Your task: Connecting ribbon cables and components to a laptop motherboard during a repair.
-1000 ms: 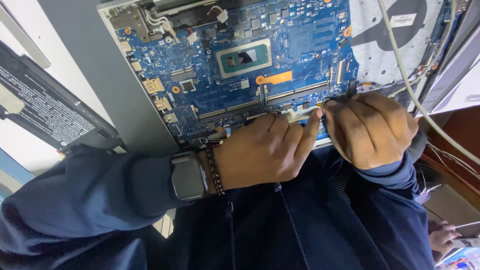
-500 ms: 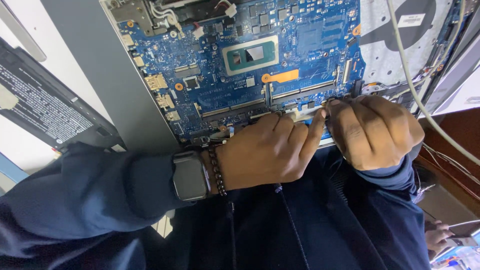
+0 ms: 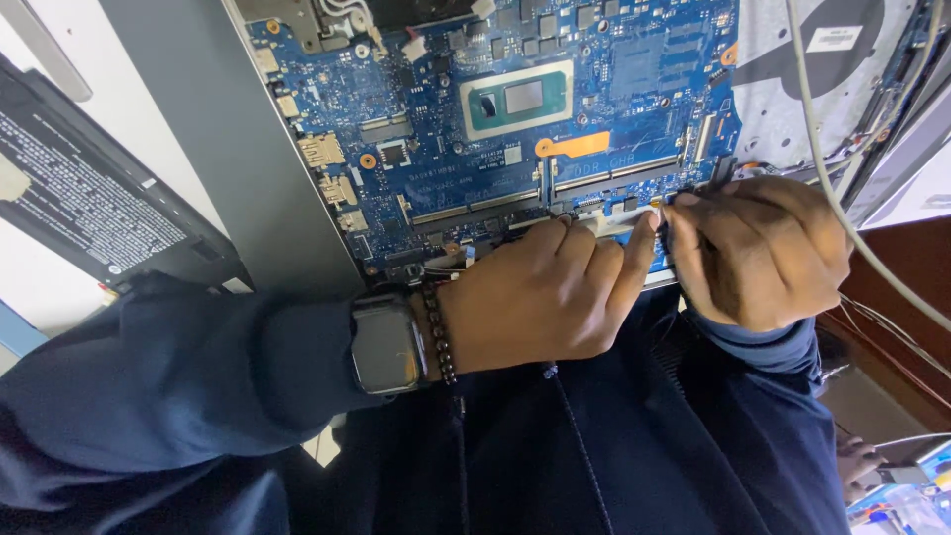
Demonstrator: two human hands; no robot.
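Both hands sit almost where they were a moment ago, only a bit lower and more to the right in the view. Closest are the dark blue sleeves, and a dark watch [image 3: 384, 344] with a bead band [image 3: 437, 335] on the left wrist. Just past them, the left hand [image 3: 540, 297] and right hand [image 3: 758, 248] are close together, fingertips almost touching. They pinch a small white flat piece [image 3: 619, 220] at the near edge of the blue board [image 3: 436, 149]. Past the fingers lie two long slots, then an orange strip [image 3: 575, 146], then a shiny chip [image 3: 515, 98]. A black battery [image 3: 94, 203] lies far left on the white counter [image 3: 25, 272]. A grey cable [image 3: 842, 198] runs down the right side
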